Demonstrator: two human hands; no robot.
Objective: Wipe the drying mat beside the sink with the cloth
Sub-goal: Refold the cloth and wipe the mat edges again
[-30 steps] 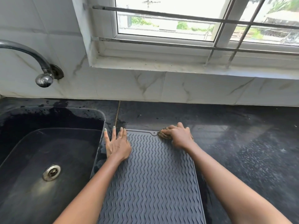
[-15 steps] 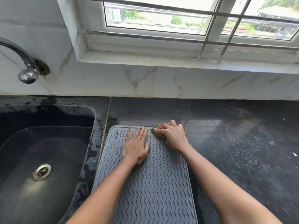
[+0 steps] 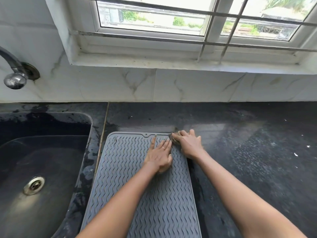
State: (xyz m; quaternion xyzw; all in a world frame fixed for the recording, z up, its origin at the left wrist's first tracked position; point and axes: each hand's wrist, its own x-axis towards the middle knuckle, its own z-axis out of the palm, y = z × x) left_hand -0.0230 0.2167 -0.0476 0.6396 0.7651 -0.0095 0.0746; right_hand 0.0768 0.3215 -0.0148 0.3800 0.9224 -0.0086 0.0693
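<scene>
Grey rubbery drying mat (image 3: 137,194) with raised wavy ribs, matt, dark speckled stone bench (image 3: 248,152) with a dull sheen, black sink (image 3: 51,160) wet and glossy, shiny metal drain (image 3: 34,185) and tap (image 3: 14,73), glossy marbled wall tiles (image 3: 188,85), rough brownish cloth (image 3: 175,139)

Bright daylight enters through the window (image 3: 171,19), whose panes are washed out. A pale sheen lies on the dark tabletop (image 3: 240,134). The wide lens bends the edges; the lower corners look slightly soft.

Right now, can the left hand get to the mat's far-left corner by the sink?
Probably yes. The left hand lies flat on the drying mat, and the ribbed stretch toward that corner is bare. The right hand holds the cloth on the opposite side.
</scene>
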